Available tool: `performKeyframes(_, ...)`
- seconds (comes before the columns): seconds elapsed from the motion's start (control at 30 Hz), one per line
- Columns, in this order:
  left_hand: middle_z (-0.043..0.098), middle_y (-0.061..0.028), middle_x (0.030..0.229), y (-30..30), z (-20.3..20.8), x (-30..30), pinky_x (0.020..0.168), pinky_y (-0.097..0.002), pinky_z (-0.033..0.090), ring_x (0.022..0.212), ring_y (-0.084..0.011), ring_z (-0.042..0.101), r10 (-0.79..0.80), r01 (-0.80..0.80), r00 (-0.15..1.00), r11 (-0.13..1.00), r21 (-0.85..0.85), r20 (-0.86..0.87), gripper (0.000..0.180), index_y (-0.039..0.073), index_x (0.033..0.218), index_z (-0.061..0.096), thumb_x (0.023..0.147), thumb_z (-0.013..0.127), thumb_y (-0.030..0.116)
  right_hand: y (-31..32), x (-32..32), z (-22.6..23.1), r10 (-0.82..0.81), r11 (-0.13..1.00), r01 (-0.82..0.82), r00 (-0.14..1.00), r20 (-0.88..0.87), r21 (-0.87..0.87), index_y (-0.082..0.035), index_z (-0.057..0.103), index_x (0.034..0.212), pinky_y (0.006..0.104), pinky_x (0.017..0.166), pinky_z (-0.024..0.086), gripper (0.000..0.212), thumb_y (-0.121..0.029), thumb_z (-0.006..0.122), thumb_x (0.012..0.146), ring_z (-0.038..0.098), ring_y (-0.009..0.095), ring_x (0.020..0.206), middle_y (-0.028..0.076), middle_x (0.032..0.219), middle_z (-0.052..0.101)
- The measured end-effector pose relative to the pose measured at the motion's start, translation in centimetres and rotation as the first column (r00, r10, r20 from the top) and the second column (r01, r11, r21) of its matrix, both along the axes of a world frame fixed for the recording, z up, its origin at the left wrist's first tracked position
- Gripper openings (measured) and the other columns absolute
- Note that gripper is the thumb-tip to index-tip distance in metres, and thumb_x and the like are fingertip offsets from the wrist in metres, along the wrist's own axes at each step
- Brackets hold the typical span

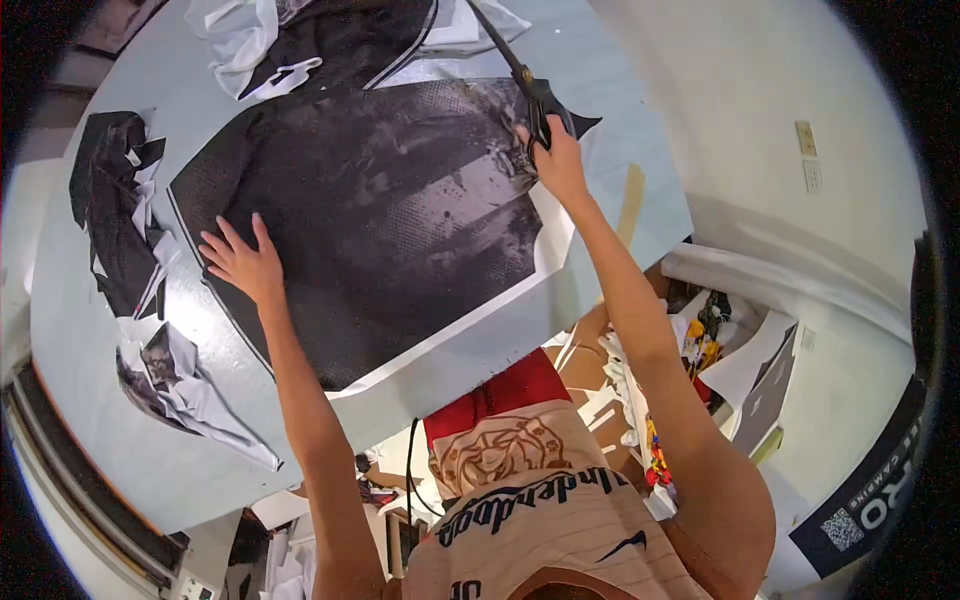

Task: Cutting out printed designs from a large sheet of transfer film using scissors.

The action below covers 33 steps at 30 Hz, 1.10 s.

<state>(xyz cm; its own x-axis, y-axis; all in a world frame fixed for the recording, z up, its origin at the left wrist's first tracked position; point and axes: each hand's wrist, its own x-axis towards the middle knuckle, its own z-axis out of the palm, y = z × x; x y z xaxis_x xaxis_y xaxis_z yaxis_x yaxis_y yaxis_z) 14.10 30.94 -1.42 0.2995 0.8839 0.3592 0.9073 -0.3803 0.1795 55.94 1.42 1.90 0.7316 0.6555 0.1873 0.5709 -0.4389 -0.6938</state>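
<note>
A large black printed fabric panel (370,240) with a white edge along its near side lies flat before me. My left hand (243,262) rests on its left part with the fingers spread. At its far right corner my right hand (560,165) is closed round the black handles of a pair of scissors (536,88). The blades point away and to the left, past the panel's far edge. I cannot tell how far apart the blades are.
Black and white fabric scraps (118,210) and a grey-white scrap (190,395) lie along the left of the pale table (90,360). More black and white cloth (340,45) sits at the far side. Boxes with colourful scraps (700,345) stand on the floor at right, beside a wall (760,100).
</note>
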Motion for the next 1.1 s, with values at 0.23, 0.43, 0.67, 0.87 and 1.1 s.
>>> performKeyframes(0.23,0.032,-0.0255,0.166,-24.8,5.5,8.3,0.121,-0.0689,0.017,0.155,-0.0502,0.023,-0.419,0.448,0.894,0.811,-0.378,0.16,0.067,0.007,0.148,0.052,0.093,0.075,0.037,-15.2,-0.6,0.5,-0.136,0.981,0.097,0.963,-0.234,-0.17,-0.001,0.06,0.112,0.0444,0.064,0.046,0.024,-0.009,0.068,0.092,0.058,0.043,0.068,0.024,0.077,0.059)
performKeyframes(0.43,0.03,-0.0238,0.167,-37.4,4.6,21.5,0.122,-0.0658,0.019,0.156,-0.0438,0.025,-0.465,0.556,0.831,0.711,-0.431,0.304,0.076,0.006,0.15,0.051,0.089,0.079,0.041,-28.4,4.9,2.8,-0.27,0.944,0.228,0.949,-0.164,-0.237,0.001,0.064,0.115,0.0337,0.08,0.053,0.021,-0.007,0.068,0.096,0.064,0.021,0.084,0.017,0.093,0.069)
performKeyframes(0.67,0.049,-0.0204,0.153,-49.9,4.5,32.5,0.116,-0.0591,0.035,0.141,-0.0423,0.045,-0.536,0.758,0.652,0.457,-0.465,0.537,0.06,0.007,0.14,0.057,0.089,0.077,0.031,-40.3,16.2,1.8,-0.096,0.995,0.081,0.926,-0.365,-0.055,0.006,0.066,0.109,0.0282,0.08,0.054,0.016,0.0,0.071,0.096,0.062,0.01,0.083,0.008,0.089,0.071)
performKeyframes(0.87,0.051,-0.0171,0.152,-55.3,5.9,35.5,0.113,-0.0594,0.036,0.138,-0.0399,0.047,-0.242,0.452,0.882,0.676,-0.582,0.404,0.056,0.011,0.141,0.058,0.091,0.075,0.03,-40.7,22.0,6.9,0.006,0.893,-0.264,0.817,-0.577,-0.364,0.002,0.067,0.088,0.0273,0.055,0.043,0.016,-0.008,0.078,0.093,0.053,0.006,0.059,-0.001,0.063,0.059)
performKeyframes(1.1,0.029,-0.0212,0.168,-55.8,5.2,37.7,0.119,-0.0668,0.024,0.155,-0.0444,0.026,0.185,-0.072,0.966,0.865,-0.497,0.181,0.075,0.016,0.155,0.048,0.089,0.076,0.039,-40.6,27.3,9.3,-0.002,0.655,-0.63,0.55,-0.835,-0.417,-0.007,0.066,0.092,0.0243,0.053,0.039,0.024,-0.027,0.077,0.097,0.053,0.007,0.057,-0.004,0.066,0.055)
